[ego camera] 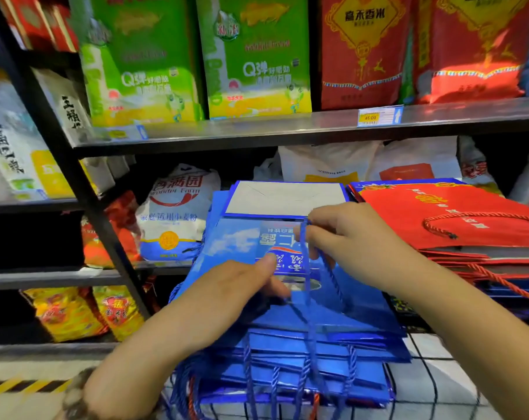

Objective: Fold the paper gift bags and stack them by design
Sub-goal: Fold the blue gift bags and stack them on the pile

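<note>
A stack of flattened blue gift bags (pixel 287 353) lies in front of me, blue rope handles hanging over its near edge. The top blue bag (pixel 236 241) lies flat with its grey-white folded bottom (pixel 284 197) at the far end. My right hand (pixel 345 237) pinches this bag's blue rope handle (pixel 307 283) and holds it up over the bag. My left hand (pixel 239 286) lies on the bag's lower middle, thumb pressing the face, fingertips curled at the handle. To the right sits a stack of flattened red gift bags (pixel 457 219) with red rope handles.
The bags lie on a wire-grid surface (pixel 439 377) with white beneath. Behind stand black metal shelves (pixel 257 131) with green and red rice bags above, flour sacks and white bags on the lower level. Yellow snack packs fill the lower left shelf. Hazard tape marks the floor at left.
</note>
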A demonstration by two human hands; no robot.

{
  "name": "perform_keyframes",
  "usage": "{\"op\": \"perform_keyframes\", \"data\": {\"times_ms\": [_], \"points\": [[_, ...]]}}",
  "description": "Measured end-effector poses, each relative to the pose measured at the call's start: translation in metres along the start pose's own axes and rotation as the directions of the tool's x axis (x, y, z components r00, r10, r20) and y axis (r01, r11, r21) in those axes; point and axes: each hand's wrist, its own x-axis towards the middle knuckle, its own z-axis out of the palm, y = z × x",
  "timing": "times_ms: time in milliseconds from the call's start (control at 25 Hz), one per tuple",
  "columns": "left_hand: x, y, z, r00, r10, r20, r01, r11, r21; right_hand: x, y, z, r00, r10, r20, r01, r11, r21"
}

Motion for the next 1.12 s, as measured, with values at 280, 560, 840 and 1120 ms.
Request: {"op": "perform_keyframes", "data": {"times_ms": [280,560,840,1120], "points": [[-0.002,0.012,0.001,0.999,-0.034,0.019,0.034,0.999,0.021,0.021,-0.019,0.021,0.972,0.23,0.054,-0.192,0.903,-0.385],[0.006,0.009,-0.028,0.962,-0.154,-0.223,0.07,0.937,-0.343,-0.016,-0.041,0.015,0.982,0.091,0.166,-0.082,0.995,-0.058],[-0.009,-0.004,-0.04,0.948,-0.028,-0.316,0.042,0.998,0.038,-0.007,-0.033,0.045,0.957,0.04,0.289,-0.097,0.978,0.186],[-0.057,-0.026,-0.021,0.984,0.035,-0.177,0.064,0.85,0.523,-0.016,-0.048,0.053,0.961,0.045,0.274,-0.169,0.879,0.446]]}}
